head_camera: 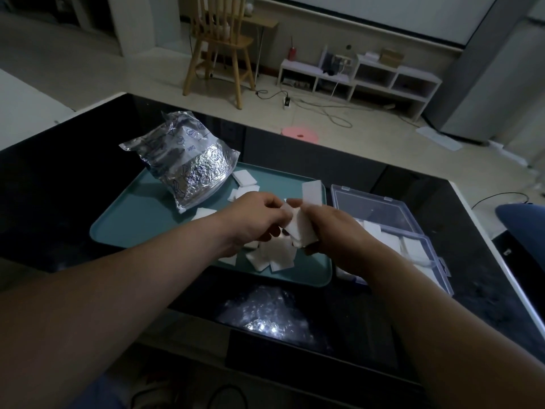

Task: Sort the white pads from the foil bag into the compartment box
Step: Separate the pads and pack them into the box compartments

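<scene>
Both hands meet above the teal tray: the right hand grips a stack of white pads, and the left hand pinches its top edge. A loose hold could spill them short of the compartment box. The foil bag sits on the tray, on a dark counter in a dim room.

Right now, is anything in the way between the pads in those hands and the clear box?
Nothing visible blocks the way. The left hand and right hand hold a stack of white pads over the tray; the box sits just to the right with its lid open. Other pads already lie inside.
</scene>
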{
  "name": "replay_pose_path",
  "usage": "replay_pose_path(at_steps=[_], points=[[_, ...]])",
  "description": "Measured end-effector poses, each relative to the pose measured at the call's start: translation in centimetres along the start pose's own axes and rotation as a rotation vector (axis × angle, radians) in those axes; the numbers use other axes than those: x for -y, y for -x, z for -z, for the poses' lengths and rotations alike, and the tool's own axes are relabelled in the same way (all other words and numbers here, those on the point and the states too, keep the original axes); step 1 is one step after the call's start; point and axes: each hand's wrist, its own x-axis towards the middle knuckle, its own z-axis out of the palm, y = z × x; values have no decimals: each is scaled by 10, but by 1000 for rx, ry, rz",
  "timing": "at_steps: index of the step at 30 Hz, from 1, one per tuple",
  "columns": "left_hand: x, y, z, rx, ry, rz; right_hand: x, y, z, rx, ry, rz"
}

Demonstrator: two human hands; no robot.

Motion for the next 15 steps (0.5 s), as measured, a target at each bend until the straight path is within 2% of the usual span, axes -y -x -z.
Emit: replay_pose_path(at_steps=[4, 5, 8, 10, 15], points=[[-1, -7, 9, -143, 38, 39, 6, 1, 9, -239, 338, 121], [-1, -7, 11, -163, 80, 52, 9, 3, 13, -203, 341, 132], [-4, -6, 10, -104, 177, 48, 15, 12, 14, 178, 152, 44], [-6, -4, 6, -35, 186, 13, 15, 12, 10, 326, 135, -17], [-12, 5, 0, 91, 213, -39, 15, 6, 5, 313, 258, -142]])
